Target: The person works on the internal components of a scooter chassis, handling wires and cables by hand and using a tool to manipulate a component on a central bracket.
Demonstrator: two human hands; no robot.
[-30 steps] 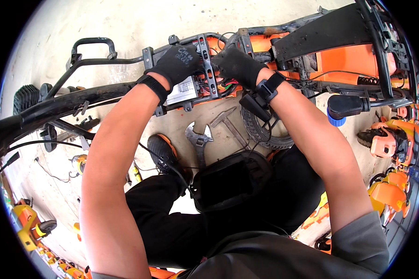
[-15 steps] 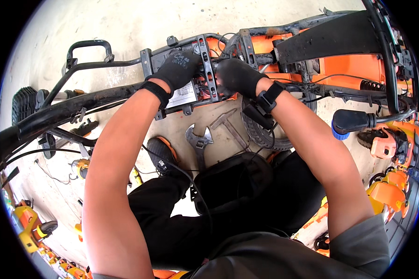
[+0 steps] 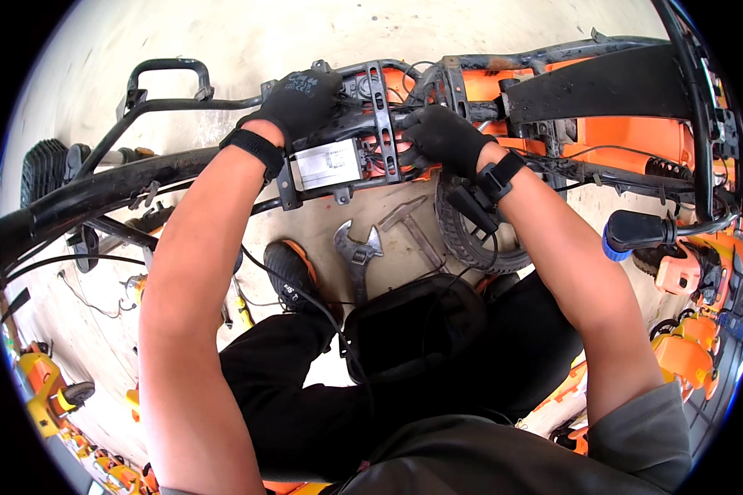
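Note:
My left hand (image 3: 304, 103), in a black glove, is curled over the black vehicle frame (image 3: 182, 167), beside a silver box with a white label (image 3: 328, 163). Its fingertips are hidden, so what they grip does not show. Across the slotted metal bracket (image 3: 381, 115), my right hand (image 3: 447, 140), gloved too, is closed among thin wires at the bracket's right side. What lies between its fingers is too small to make out. A thick black cable bundle (image 3: 357, 125) runs under the bracket between both hands.
On the floor lie an adjustable wrench (image 3: 358, 256), a hammer (image 3: 413, 231) and a tyre (image 3: 504, 262). An open black case (image 3: 413, 326) rests between my legs. Orange body panels (image 3: 627, 124) sit under the frame at right, near a handlebar grip (image 3: 636, 229). Orange-yellow vehicles (image 3: 49, 388) stand around.
My left hand has shifted left, off the bracket, baring more of the labelled box and the cable bundle. The right hand stays near the bracket's right side; the whole view has shifted slightly.

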